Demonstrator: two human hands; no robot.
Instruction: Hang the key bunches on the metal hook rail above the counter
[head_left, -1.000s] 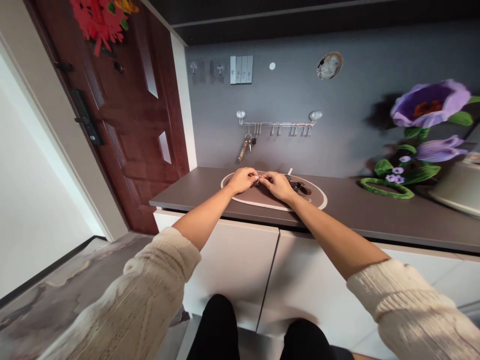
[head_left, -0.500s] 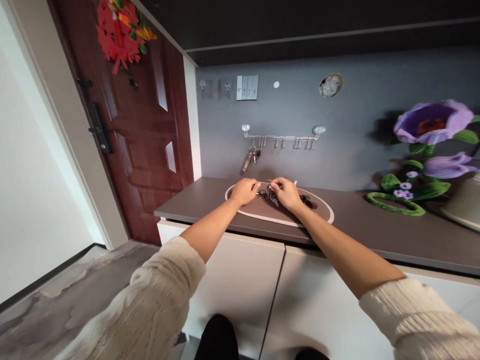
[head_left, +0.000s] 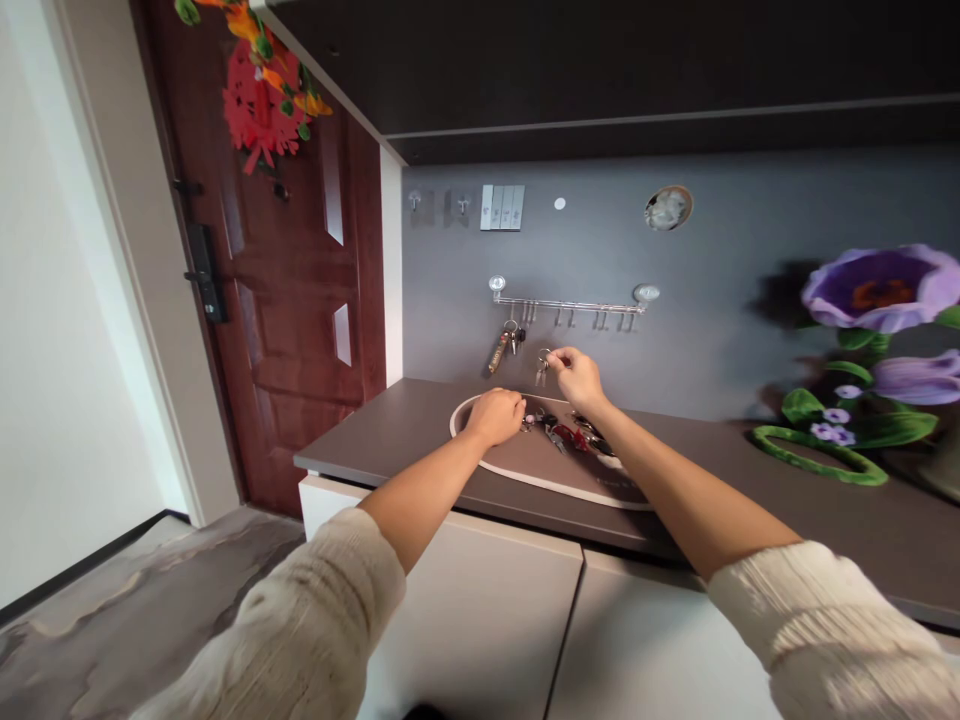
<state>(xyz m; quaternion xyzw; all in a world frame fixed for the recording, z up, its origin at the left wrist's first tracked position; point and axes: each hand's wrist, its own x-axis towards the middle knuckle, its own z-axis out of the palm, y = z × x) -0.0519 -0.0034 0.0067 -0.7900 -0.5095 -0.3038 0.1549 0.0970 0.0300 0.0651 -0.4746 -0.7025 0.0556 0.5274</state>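
My right hand [head_left: 578, 376] pinches a metal ring with keys [head_left: 542, 372] and holds it up in front of the grey wall, below the hook rail [head_left: 568, 304]. Low over the oval mat [head_left: 540, 480] is my left hand [head_left: 496, 417], its fingers curled closed; what they hold, if anything, is hidden. Just right of those fingers lie several more keys and key rings [head_left: 556, 437], some with red and dark parts. My right forearm partly covers the mat's right side. One bunch of keys with a brown tag [head_left: 499, 352] hangs from the rail's left end.
The mat rests on a brown countertop [head_left: 390, 425] above white cabinet doors [head_left: 480, 590]. Purple fabric flowers [head_left: 877, 290] and a green ring [head_left: 817, 460] stand at the right. A dark overhead cabinet [head_left: 637, 70] juts out above. The red-brown door [head_left: 300, 330] is at the left.
My right hand has risen off the mat with the ring of keys, toward the hook rail. My left hand stays low at the mat. The view has tilted up slightly.
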